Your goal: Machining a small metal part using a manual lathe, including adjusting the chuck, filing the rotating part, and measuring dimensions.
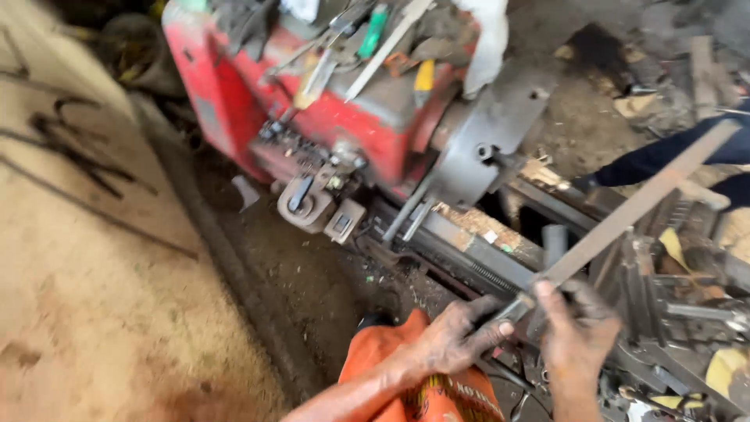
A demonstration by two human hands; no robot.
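A long flat steel bar (637, 205) slants from the lower middle up to the right, above the bed of a lathe. My left hand (457, 336), dark with grease, grips the bar's near end from the left. My right hand (576, 332) holds the same end from the right, with its fingers wrapped around it. The bar's far end reaches past a person's dark sleeve (664, 152) at the right edge. Below my arms is orange clothing (422, 383).
A red lathe headstock (312, 117) with tools piled on top stands at the upper middle, its grey faceplate (488, 141) facing right. The lathe bed (484, 258) and carriage (672, 305) run to the lower right. A dirty floor with metal rods (78, 195) lies at left.
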